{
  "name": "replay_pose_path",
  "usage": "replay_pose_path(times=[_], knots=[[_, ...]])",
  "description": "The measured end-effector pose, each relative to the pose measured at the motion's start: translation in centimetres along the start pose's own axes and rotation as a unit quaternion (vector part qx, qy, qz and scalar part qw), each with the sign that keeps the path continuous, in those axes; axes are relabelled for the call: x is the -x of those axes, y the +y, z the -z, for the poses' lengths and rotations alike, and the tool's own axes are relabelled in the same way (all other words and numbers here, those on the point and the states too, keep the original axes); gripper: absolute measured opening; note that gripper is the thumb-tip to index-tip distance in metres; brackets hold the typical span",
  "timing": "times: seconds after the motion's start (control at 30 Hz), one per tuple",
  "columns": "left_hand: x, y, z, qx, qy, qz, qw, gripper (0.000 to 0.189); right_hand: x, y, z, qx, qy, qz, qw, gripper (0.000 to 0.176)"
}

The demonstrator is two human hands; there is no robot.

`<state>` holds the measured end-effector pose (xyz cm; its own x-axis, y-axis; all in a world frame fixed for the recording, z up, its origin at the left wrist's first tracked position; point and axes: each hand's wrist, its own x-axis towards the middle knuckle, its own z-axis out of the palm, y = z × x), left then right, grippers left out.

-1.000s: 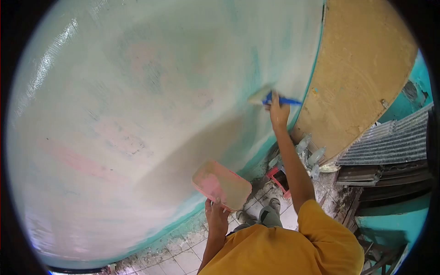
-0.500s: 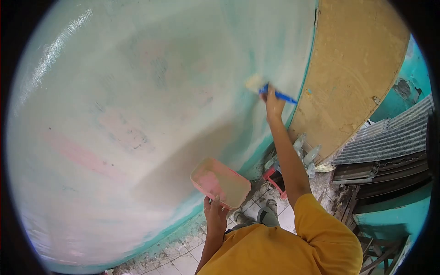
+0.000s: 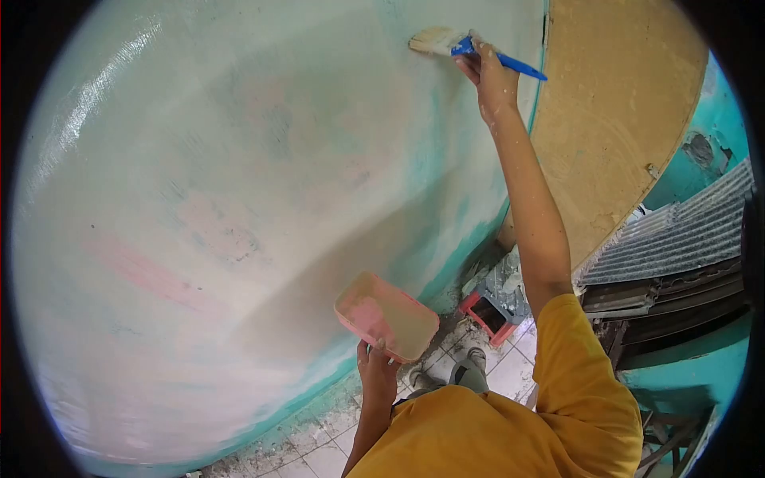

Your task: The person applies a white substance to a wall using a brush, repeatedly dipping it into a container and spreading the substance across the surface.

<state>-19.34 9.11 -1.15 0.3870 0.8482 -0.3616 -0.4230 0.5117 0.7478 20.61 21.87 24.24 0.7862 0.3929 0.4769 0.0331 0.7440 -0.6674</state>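
Your right hand (image 3: 494,80): fingers clamped on brush (image 3: 460,46) | bristles point left, touching wall (image 3: 239,199) | left hand (image 3: 376,370) grips tray (image 3: 386,316), well below

the left hand (image 3: 377,374) is hiding its fingers under the pink tray (image 3: 387,316). the yellow shirt (image 3: 494,430) is half covering the feet (image 3: 470,368). inside the red crate (image 3: 490,317) it is looking too dark to tell anything, and the lens rim is cutting off the wooden board (image 3: 621,119).

Wet glossy wall (image 3: 199,199), pink seemingly plastic tray (image 3: 386,316), rough matt board (image 3: 613,119).
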Motion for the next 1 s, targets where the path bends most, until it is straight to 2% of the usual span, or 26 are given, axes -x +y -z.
replay_pose_path(times=[0.1,0.17,0.23,0.27,0.33,0.4,0.47,0.5,0.57,0.6,0.67,0.7,0.83,0.9,0.93,1.0], knots=[[0.1,0.2,0.2,-0.001,0.001,0.0,1.0,0.058,3.2,5.5,3.8,0.063,0.051,-0.053,0.995,0.025],[0.5,0.2,0.2,0.004,-0.003,-0.005,1.0,0.058,7.7,10.7,7.9,0.142,0.098,-0.111,0.979,0.023],[0.4,0.3,0.1,0.003,-0.001,-0.006,1.0,0.058,12.5,12.6,10.0,0.156,0.157,-0.185,0.958,0.025],[0.3,0.1,0.1,0.005,-0.002,-0.006,1.0,0.058,12.7,14.1,11.4,0.156,0.156,-0.183,0.958,0.025],[0.1,-0.2,0.2,0.008,0.01,-0.002,1.0,0.057,12.9,15.4,13.8,0.196,0.099,-0.239,0.946,0.027],[0.0,-0.2,0.1,0.007,0.007,-0.002,1.0,0.058,8.9,13.7,13.0,0.287,0.03,-0.193,0.938,0.024],[0.1,-0.1,0.1,0.005,0.006,0.0,1.0,0.058,3.9,10.6,9.6,0.313,-0.006,-0.114,0.943,0.022],[0.0,0.0,0.1,0.006,0.001,0.001,1.0,0.058,2.5,7.1,6.4,0.289,-0.006,-0.076,0.954,0.021],[-0.1,0.1,0.0,0.007,-0.004,0.003,1.0,0.058,0.3,2.5,2.0,0.129,0.007,-0.011,0.992,0.022],[-0.1,0.0,-0.1,0.009,-0.001,0.003,1.0,0.057,-0.2,1.3,1.1,0.129,0.007,-0.011,0.992,0.022],[-0.3,-0.1,0.0,0.011,0.004,0.003,1.0,0.057,-0.8,0.1,0.1,0.009,-0.001,0.012,1.0,0.022],[-0.4,-0.2,0.1,0.013,0.007,0.006,1.0,0.056,-0.3,1.0,0.7,0.009,-0.001,0.012,1.0,0.022],[-0.3,0.0,-0.2,0.021,0.0,0.01,1.0,0.053,6.4,9.9,6.8,0.063,0.101,-0.128,0.985,0.026],[-0.5,-0.1,-0.1,0.023,0.004,0.013,1.0,0.053,11.0,13.3,10.4,0.119,0.136,-0.175,0.968,0.022],[-0.6,-0.2,0.0,0.023,0.009,0.015,1.0,0.052,12.1,13.9,11.8,0.119,0.135,-0.174,0.968,0.022],[-0.6,-0.3,0.2,0.022,0.003,0.017,1.0,0.052,13.5,14.1,13.5,0.177,0.115,-0.3,0.93,0.021]])
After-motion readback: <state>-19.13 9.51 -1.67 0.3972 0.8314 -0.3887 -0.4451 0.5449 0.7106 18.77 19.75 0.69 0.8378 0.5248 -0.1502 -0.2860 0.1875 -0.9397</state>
